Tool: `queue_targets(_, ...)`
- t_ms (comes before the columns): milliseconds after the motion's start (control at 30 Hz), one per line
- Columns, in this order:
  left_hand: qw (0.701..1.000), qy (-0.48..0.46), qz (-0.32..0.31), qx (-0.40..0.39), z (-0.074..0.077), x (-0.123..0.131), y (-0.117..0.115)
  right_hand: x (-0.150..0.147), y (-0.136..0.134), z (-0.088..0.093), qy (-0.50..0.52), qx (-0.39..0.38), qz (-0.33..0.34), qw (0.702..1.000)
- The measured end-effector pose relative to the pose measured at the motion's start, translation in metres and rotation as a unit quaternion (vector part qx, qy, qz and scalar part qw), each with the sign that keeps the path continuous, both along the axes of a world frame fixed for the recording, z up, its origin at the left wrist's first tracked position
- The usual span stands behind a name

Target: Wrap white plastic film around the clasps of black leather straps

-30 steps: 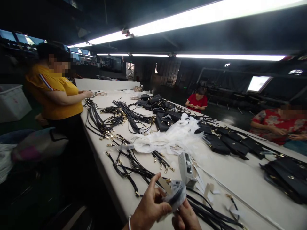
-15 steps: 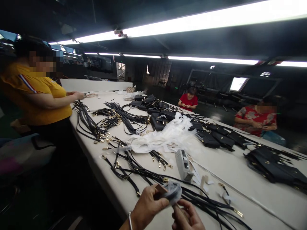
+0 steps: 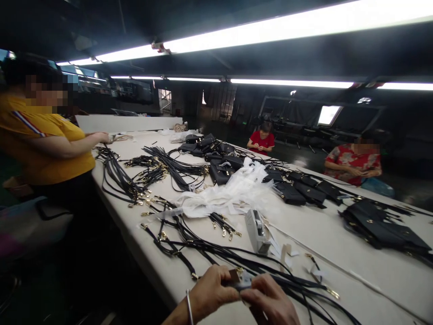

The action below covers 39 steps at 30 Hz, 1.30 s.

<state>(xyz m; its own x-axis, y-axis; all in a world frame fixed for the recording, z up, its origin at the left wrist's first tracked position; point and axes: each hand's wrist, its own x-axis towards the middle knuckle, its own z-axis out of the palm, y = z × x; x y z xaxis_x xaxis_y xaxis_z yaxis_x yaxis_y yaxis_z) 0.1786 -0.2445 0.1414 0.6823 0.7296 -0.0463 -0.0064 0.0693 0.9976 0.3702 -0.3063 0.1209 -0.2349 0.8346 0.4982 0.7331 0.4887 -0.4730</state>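
Note:
My left hand, with a bracelet at its wrist, is closed on a dark strap end partly covered by clear plastic. A brown piece and a bit of gold hardware show above its fingers. From the other side my right hand pinches the same strap end, and its fingers hide part of it. Just beyond both hands, long black straps with gold clasps run across the table. A grey tape dispenser stands farther off, beside small paper and brown scraps.
White wrapping sheets are heaped mid-table. Black bags lie along the far side, and strap bundles on the left. A person in yellow stands at left; two people in red are across the table.
My right hand has risen and closed over the wrapped strap end, so less of the plastic shows. The view has shifted slightly to the right.

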Motion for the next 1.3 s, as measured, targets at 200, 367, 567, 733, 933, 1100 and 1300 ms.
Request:
queue_targets(200, 0.976, 0.136, 0.041, 0.165, -0.003, 0.01, 0.001, 0.01, 0.023, -0.004, 0.058, -0.088, 0.094, 0.99)
queue_targets(367, 0.984, 0.132, 0.002, 0.121, -0.011, 0.008, 0.006, 0.008, 0.022, -0.02, 0.08, -0.081, 0.084, 0.99)
queue_targets(567, 0.991, 0.128, 0.027, 0.02, -0.009, 0.004, 0.008, -0.001, 0.023, -0.021, 0.263, -0.167, -0.1, 0.945)
queue_targets(733, 0.99, 0.124, 0.073, 0.001, -0.01, 0.012, 0.007, -0.006, 0.028, -0.014, 0.346, -0.213, -0.121, 0.906)
queue_targets(933, 0.994, 0.091, 0.059, -0.025, -0.019, 0.019, 0.002, -0.005, 0.028, -0.009, 0.459, -0.311, -0.074, 0.829)
queue_targets(1100, 0.975, 0.194, 0.061, 0.085, -0.014, 0.018, -0.004, 0.004, 0.031, -0.002, 0.414, -0.379, -0.011, 0.828)
queue_targets(1300, 0.967, 0.234, 0.068, 0.081, -0.009, 0.021, -0.006, 0.011, 0.035, -0.003, 0.39, -0.394, -0.015, 0.832)
